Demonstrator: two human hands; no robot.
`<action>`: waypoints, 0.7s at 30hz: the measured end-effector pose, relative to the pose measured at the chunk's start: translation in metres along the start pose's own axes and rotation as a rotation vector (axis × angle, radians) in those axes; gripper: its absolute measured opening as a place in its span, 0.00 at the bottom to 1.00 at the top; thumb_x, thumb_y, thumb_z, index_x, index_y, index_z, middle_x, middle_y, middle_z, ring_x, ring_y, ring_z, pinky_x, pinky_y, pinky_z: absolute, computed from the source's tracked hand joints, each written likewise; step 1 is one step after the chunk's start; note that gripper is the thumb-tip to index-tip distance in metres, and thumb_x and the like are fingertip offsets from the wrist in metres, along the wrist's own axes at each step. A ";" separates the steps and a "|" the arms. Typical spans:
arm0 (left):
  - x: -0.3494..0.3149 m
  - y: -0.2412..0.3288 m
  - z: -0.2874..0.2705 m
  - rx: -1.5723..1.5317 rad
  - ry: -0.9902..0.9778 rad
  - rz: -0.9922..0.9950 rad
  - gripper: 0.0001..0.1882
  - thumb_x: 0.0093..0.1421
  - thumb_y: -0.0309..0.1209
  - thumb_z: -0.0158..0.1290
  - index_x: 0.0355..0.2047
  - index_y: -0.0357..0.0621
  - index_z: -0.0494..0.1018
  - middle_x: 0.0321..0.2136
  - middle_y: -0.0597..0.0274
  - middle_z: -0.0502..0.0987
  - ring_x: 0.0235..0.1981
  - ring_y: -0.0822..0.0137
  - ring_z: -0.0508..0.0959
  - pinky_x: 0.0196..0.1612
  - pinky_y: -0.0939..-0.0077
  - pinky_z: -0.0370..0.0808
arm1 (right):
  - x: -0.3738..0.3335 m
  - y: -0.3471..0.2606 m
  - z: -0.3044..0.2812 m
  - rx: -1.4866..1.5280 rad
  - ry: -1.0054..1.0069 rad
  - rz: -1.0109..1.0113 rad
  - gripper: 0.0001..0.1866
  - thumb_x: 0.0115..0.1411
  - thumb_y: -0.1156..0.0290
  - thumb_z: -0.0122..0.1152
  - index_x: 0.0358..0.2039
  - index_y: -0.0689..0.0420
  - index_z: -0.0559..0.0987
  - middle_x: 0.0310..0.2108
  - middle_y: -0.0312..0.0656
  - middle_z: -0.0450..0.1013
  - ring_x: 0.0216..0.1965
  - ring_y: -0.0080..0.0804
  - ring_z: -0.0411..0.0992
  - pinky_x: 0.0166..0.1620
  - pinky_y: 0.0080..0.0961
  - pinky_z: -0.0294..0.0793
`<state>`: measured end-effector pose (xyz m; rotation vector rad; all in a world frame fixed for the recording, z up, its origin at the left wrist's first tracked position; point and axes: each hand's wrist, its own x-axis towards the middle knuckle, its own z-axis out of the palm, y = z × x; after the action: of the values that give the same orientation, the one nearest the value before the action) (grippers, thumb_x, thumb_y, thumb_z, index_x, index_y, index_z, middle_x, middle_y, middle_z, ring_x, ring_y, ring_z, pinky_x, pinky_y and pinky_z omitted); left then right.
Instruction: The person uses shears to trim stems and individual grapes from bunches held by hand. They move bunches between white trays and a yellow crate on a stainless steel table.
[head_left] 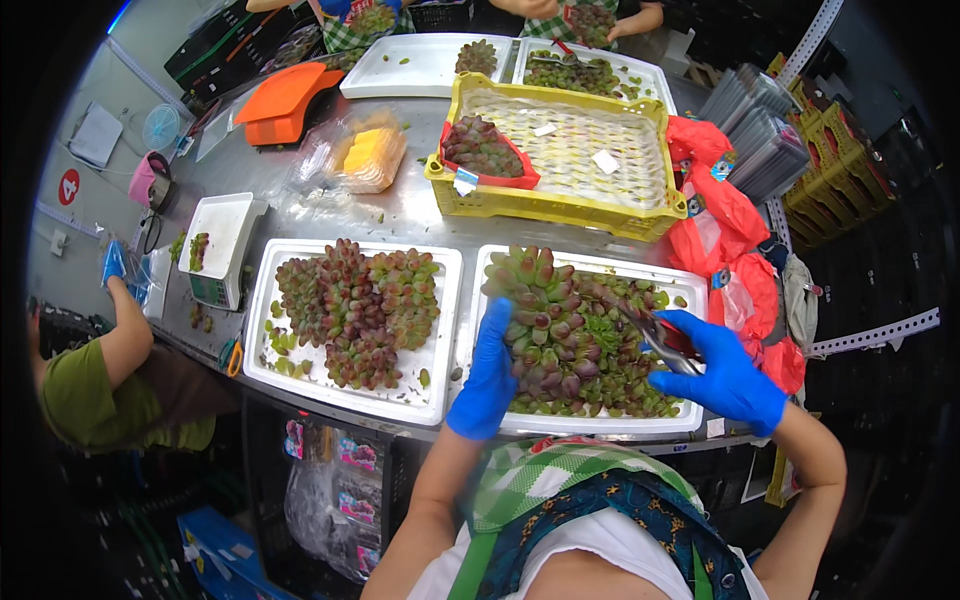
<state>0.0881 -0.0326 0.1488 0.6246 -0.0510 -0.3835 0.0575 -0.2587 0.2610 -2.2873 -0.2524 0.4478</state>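
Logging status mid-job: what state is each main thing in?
Left hand: against the large succulent, grip partly hidden
Right hand: closed around the metal tool
Metal tool: held, blade opening unclear
Left tray: holds succulent clusters
Right tray: crowded with leaves
Yellow crate: open, red-wrapped cluster inside
White scale: bearing cuttings

Blue gloves (735, 375) and a green-and-white checked apron (545, 482) offset purple-tinged green succulents (545, 320), white trays (408, 405), a yellow crate (560, 217), red bags (745, 215) and a co-worker's olive-green shirt (92, 400).
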 end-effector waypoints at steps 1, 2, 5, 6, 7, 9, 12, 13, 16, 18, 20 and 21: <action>0.000 -0.001 0.004 -0.019 0.026 -0.034 0.33 0.61 0.50 0.36 0.59 0.43 0.47 0.55 0.53 0.59 0.53 0.59 0.65 0.54 0.64 0.65 | 0.005 0.012 0.012 0.181 0.002 0.036 0.32 0.46 0.62 0.64 0.51 0.59 0.65 0.42 0.44 0.70 0.40 0.29 0.69 0.44 0.26 0.68; 0.000 -0.003 0.006 -0.033 0.054 -0.065 0.33 0.61 0.50 0.37 0.59 0.43 0.47 0.55 0.53 0.59 0.52 0.60 0.66 0.54 0.65 0.65 | 0.010 0.023 0.022 0.364 0.005 0.066 0.32 0.47 0.62 0.64 0.52 0.59 0.64 0.44 0.43 0.69 0.43 0.27 0.68 0.46 0.25 0.67; 0.002 -0.012 -0.009 0.026 0.105 -0.106 0.32 0.61 0.47 0.39 0.59 0.43 0.48 0.55 0.56 0.59 0.53 0.63 0.65 0.53 0.69 0.65 | 0.028 0.031 0.052 0.747 0.011 0.041 0.31 0.50 0.62 0.61 0.52 0.60 0.63 0.46 0.39 0.66 0.46 0.24 0.62 0.49 0.23 0.63; 0.002 -0.010 -0.005 0.068 0.156 -0.114 0.30 0.62 0.47 0.37 0.59 0.43 0.49 0.55 0.56 0.59 0.52 0.63 0.65 0.53 0.69 0.65 | 0.033 0.034 0.060 0.746 0.044 0.052 0.31 0.51 0.62 0.61 0.53 0.60 0.63 0.46 0.39 0.66 0.45 0.25 0.63 0.49 0.23 0.62; 0.002 -0.006 0.003 0.109 0.205 -0.123 0.29 0.62 0.47 0.36 0.58 0.44 0.50 0.54 0.56 0.60 0.52 0.63 0.65 0.53 0.69 0.65 | 0.037 0.036 0.066 0.746 0.078 0.063 0.31 0.51 0.62 0.60 0.53 0.60 0.63 0.46 0.38 0.65 0.45 0.25 0.63 0.49 0.22 0.62; 0.002 -0.001 0.009 0.162 0.201 -0.095 0.29 0.62 0.46 0.37 0.59 0.44 0.50 0.55 0.57 0.60 0.53 0.65 0.64 0.54 0.71 0.63 | 0.045 0.048 0.079 0.753 0.118 0.087 0.30 0.52 0.60 0.58 0.53 0.61 0.63 0.46 0.37 0.65 0.45 0.24 0.63 0.49 0.20 0.62; -0.002 0.004 0.005 0.218 0.111 -0.030 0.29 0.61 0.41 0.42 0.60 0.45 0.49 0.55 0.59 0.58 0.55 0.68 0.61 0.55 0.74 0.60 | 0.048 0.063 0.092 1.050 0.074 0.220 0.25 0.53 0.59 0.57 0.49 0.57 0.67 0.40 0.34 0.67 0.40 0.20 0.64 0.44 0.17 0.63; -0.004 0.003 0.001 0.257 0.124 -0.040 0.29 0.61 0.39 0.43 0.60 0.45 0.49 0.55 0.59 0.59 0.55 0.68 0.61 0.55 0.75 0.60 | 0.048 0.067 0.096 1.131 0.073 0.254 0.21 0.53 0.58 0.56 0.45 0.55 0.70 0.35 0.32 0.69 0.35 0.17 0.65 0.40 0.15 0.64; -0.007 0.007 0.002 0.349 0.183 -0.083 0.29 0.59 0.33 0.47 0.59 0.46 0.51 0.54 0.59 0.60 0.53 0.68 0.63 0.54 0.76 0.61 | 0.047 0.092 0.106 1.276 0.021 0.259 0.14 0.53 0.59 0.56 0.37 0.50 0.73 0.24 0.26 0.66 0.25 0.13 0.62 0.30 0.11 0.62; -0.007 0.007 0.001 0.373 0.195 -0.079 0.30 0.56 0.29 0.49 0.59 0.46 0.53 0.54 0.60 0.60 0.51 0.68 0.65 0.52 0.77 0.63 | 0.047 0.088 0.107 1.316 0.033 0.298 0.11 0.52 0.58 0.57 0.34 0.48 0.73 0.21 0.24 0.64 0.22 0.13 0.61 0.26 0.09 0.61; -0.006 0.004 -0.003 0.364 0.173 -0.043 0.31 0.54 0.26 0.51 0.58 0.48 0.54 0.53 0.61 0.62 0.48 0.69 0.68 0.50 0.77 0.66 | 0.048 0.080 0.107 1.361 0.054 0.365 0.10 0.52 0.59 0.57 0.32 0.46 0.72 0.19 0.24 0.63 0.20 0.13 0.61 0.24 0.09 0.60; -0.005 0.005 -0.003 0.379 0.175 -0.032 0.31 0.54 0.25 0.51 0.58 0.48 0.55 0.53 0.61 0.62 0.47 0.69 0.68 0.49 0.77 0.66 | 0.048 0.075 0.106 1.385 0.069 0.412 0.10 0.52 0.59 0.58 0.32 0.47 0.73 0.20 0.25 0.64 0.21 0.14 0.62 0.24 0.09 0.61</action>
<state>0.0849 -0.0257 0.1498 1.0321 0.0551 -0.3512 0.0627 -0.2239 0.1271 -0.9596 0.4642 0.5084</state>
